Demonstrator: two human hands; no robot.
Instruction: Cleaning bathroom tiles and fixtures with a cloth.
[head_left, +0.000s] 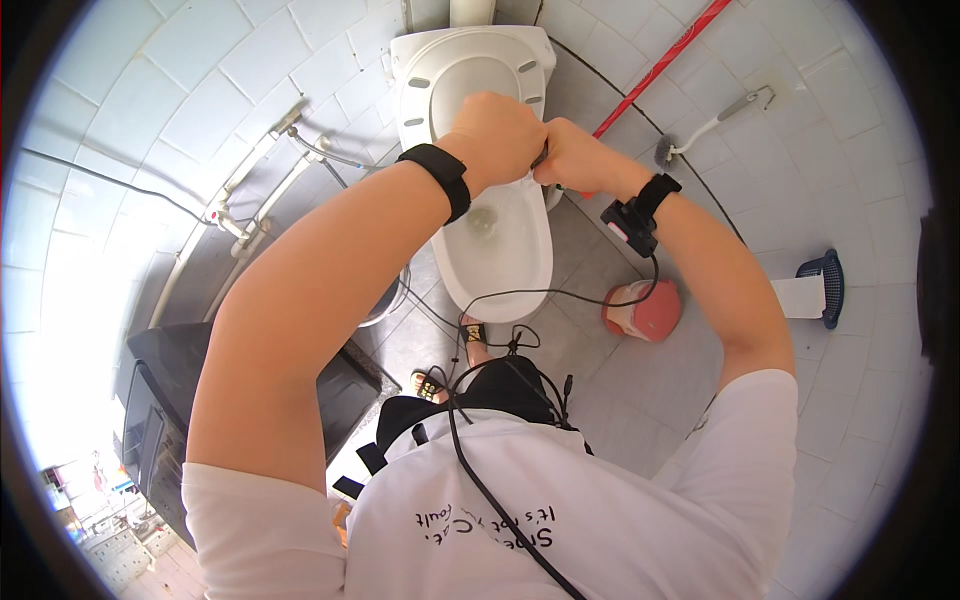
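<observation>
Both my hands are together over the raised seat and bowl of a white toilet (495, 285). My left hand (496, 141) is a fist seen from the back, its fingers hidden. Pressed against it is my right hand (583, 156), also curled, with the thumb side toward the bowl. A small dark item (540, 156) shows between the two fists; most of it is covered, so its kind cannot be told. The toilet seat (416, 101) stands up against the lid, with grey pads on its underside. Some water lies in the bowl below my wrists.
A red pole (660, 67) leans behind my right hand. A toilet brush (709, 129) hangs on the right wall. A pink-lidded bin (652, 311) stands on the floor, and a blue basket (829, 289) is wall-mounted. Pipes (247, 172) run along the left wall. Black cables (517, 345) hang before my legs.
</observation>
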